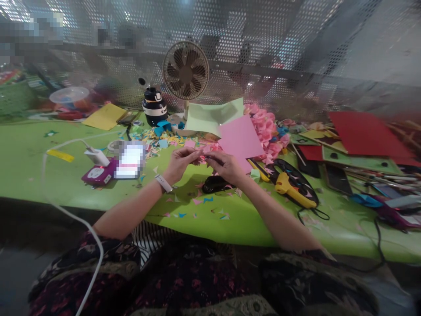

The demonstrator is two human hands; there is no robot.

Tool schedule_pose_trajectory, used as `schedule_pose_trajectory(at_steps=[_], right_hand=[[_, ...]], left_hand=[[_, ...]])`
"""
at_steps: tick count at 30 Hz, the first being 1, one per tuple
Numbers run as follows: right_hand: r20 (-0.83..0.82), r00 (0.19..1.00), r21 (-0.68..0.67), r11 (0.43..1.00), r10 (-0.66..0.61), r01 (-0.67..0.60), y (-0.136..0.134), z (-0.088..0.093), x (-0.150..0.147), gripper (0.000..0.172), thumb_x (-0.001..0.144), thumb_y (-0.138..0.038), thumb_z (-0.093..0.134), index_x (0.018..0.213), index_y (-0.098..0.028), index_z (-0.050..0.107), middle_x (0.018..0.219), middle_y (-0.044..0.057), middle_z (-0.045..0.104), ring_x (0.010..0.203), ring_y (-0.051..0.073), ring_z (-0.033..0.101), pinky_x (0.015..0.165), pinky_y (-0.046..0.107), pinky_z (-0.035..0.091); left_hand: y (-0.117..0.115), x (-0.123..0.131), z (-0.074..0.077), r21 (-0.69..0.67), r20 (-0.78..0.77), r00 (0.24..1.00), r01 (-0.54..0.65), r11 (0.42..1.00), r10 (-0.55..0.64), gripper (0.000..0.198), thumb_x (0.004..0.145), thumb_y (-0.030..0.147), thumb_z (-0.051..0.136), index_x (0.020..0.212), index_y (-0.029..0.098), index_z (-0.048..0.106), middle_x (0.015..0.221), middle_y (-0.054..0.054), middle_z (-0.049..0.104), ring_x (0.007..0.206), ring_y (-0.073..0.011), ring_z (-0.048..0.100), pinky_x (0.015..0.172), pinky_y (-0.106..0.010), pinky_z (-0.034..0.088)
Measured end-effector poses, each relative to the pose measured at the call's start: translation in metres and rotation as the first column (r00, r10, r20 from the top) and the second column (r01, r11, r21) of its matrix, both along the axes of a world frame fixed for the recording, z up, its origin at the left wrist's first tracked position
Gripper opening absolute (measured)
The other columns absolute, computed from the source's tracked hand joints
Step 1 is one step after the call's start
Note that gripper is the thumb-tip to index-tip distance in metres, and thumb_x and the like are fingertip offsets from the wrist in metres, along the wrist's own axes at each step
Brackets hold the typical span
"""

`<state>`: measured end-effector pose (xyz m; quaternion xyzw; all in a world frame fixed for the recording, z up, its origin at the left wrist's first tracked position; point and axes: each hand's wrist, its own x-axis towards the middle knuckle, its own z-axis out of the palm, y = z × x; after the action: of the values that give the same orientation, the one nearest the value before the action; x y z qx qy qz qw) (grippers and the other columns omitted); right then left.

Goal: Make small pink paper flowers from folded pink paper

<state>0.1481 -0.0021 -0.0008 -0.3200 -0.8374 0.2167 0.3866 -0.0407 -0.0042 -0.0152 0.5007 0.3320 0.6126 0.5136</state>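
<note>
My left hand (181,163), with a white band at the wrist, is closed in a pinch. My right hand (226,166) faces it, fingers also pinched together, and the fingertips of both nearly meet. A small piece of pink paper (196,162) shows between them; its shape is mostly hidden by the fingers. Just behind the right hand lie square sheets of pink paper (241,138). Below that hand is a glossy black object (215,184) whose kind I cannot make out. Small paper scraps (208,199) are scattered on the green tabletop (184,228) around it.
To the right lie a yellow glue gun (285,185) and a yellow-handled cutter (259,170). Pink paper flowers (263,125), a fan (186,72) and a dark bottle (154,107) stand behind. A purple socket block (98,174), lit phone (130,161) and white cable (95,245) are left.
</note>
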Motion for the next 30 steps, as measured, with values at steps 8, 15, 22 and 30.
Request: schedule_pose_trajectory(at_steps=[8,15,22,30], right_hand=[[-0.075,0.997,0.073,0.997,-0.032,0.038,0.0009,-0.0011,-0.0013,0.025,0.096,-0.039,0.055,0.104,-0.023,0.072,0.098,0.007,0.074,0.084,0.019,0.068,0.077,0.035,0.057],[-0.083,0.996,0.029,0.999,0.033,-0.031,-0.0014,0.001,0.0003,0.022,0.093,-0.035,0.058,0.102,-0.019,0.07,0.092,0.007,0.073,0.08,0.017,0.066,0.075,0.033,0.056],[-0.039,0.999,0.014,1.0,-0.006,0.007,-0.0039,-0.001,-0.0025,0.023,0.094,-0.032,0.058,0.11,-0.019,0.067,0.101,0.009,0.072,0.083,0.018,0.067,0.074,0.033,0.057],[0.015,0.999,-0.032,0.999,0.03,-0.03,-0.0006,0.0025,-0.001,0.036,0.099,-0.047,0.048,0.1,-0.019,0.07,0.082,0.006,0.069,0.072,0.017,0.065,0.066,0.031,0.055]], left_hand=[[-0.0041,0.0001,0.005,0.026,-0.007,1.0,-0.002,1.0,0.002,0.037,0.06,0.049,0.088,0.075,0.018,0.075,0.073,-0.003,0.073,0.061,-0.0133,0.067,0.067,-0.031,0.057],[-0.0021,0.0011,0.0025,-0.005,-0.026,0.999,0.021,1.0,-0.021,0.038,0.055,0.05,0.09,0.074,0.02,0.077,0.076,-0.004,0.075,0.06,-0.0122,0.065,0.064,-0.03,0.056],[-0.0035,0.0018,0.0045,0.044,-0.013,0.999,-0.043,0.998,0.044,0.036,0.055,0.049,0.09,0.063,0.019,0.074,0.06,-0.001,0.069,0.054,-0.0097,0.06,0.057,-0.025,0.052],[-0.004,0.0016,0.0052,0.041,-0.024,0.999,-0.025,0.999,0.026,0.038,0.054,0.051,0.09,0.068,0.019,0.075,0.068,-0.002,0.073,0.056,-0.0117,0.064,0.059,-0.027,0.055]])
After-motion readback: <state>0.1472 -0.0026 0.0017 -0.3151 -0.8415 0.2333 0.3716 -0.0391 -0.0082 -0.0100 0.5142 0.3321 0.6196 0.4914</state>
